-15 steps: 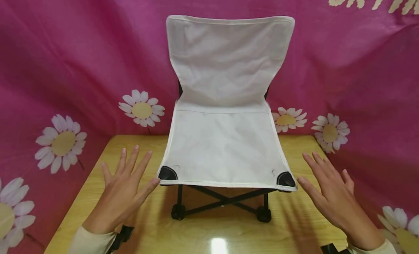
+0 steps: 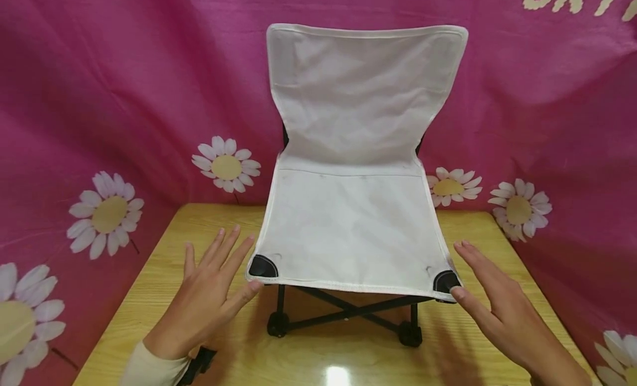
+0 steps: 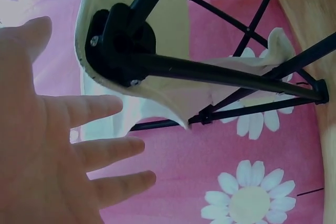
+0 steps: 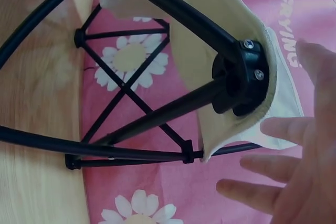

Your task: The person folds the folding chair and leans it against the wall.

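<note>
A small folding camp chair [image 2: 348,225] with a white fabric seat and black crossed legs stands upright on a wooden table [image 2: 199,220]. My left hand [image 2: 211,297] hovers flat, fingers spread, beside the seat's front left corner cap [image 2: 262,267], its thumb tip just below that corner. My right hand [image 2: 497,311] is also spread, its thumb at the front right corner cap [image 2: 444,281]. Seen from the left wrist, the open left hand [image 3: 47,150] lies beside the black corner joint [image 3: 121,40]. In the right wrist view, the right hand's fingers [image 4: 289,161] sit next to the other joint [image 4: 241,77].
A pink cloth with white daisies [image 2: 109,214] hangs behind and drapes down both sides of the table. The chair's black feet [image 2: 277,324] rest near the table's front. A light reflection [image 2: 338,375] shines on the wood at the front edge.
Both hands have moved inward, closer to the seat's front corners. The view has shifted slightly, so the chair sits further right in the frame.
</note>
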Action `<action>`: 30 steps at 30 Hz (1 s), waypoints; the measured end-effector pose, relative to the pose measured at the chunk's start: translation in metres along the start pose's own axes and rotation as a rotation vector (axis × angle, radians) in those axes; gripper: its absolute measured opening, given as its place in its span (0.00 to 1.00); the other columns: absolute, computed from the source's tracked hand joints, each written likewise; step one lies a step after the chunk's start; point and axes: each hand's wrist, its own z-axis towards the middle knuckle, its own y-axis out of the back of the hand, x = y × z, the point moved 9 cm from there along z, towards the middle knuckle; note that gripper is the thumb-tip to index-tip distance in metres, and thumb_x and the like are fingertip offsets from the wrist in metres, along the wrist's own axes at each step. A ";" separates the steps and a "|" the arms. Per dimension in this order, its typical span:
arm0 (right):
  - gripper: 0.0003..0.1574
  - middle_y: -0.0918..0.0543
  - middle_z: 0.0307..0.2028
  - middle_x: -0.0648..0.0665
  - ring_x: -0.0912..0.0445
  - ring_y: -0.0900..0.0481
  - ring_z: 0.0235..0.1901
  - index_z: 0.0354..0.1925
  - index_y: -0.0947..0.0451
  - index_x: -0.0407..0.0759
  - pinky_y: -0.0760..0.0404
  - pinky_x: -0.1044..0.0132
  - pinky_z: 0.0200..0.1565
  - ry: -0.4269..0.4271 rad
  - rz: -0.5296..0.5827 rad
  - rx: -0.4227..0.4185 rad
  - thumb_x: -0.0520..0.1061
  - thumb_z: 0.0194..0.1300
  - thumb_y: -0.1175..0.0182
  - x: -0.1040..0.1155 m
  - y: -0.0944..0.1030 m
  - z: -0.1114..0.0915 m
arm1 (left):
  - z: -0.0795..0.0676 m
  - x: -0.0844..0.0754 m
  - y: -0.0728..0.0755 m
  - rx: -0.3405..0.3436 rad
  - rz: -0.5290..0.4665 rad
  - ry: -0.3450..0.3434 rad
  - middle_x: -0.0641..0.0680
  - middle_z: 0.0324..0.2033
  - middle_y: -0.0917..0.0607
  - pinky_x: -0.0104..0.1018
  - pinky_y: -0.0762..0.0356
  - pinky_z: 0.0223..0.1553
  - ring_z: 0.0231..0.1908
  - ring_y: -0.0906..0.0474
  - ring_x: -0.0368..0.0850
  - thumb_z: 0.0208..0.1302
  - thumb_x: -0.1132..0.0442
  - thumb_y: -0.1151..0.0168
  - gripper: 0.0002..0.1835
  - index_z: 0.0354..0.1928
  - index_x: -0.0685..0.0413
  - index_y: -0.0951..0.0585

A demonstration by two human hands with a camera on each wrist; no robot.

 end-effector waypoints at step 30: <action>0.42 0.32 0.60 0.49 0.62 0.33 0.57 0.59 0.31 0.52 0.40 0.87 0.49 0.105 -0.037 -0.089 0.45 0.44 0.29 0.022 -0.008 -0.007 | -0.008 -0.023 0.004 -0.157 -0.167 -0.227 0.48 0.60 0.31 0.52 0.44 0.59 0.56 0.32 0.44 0.52 0.45 0.37 0.33 0.61 0.43 0.31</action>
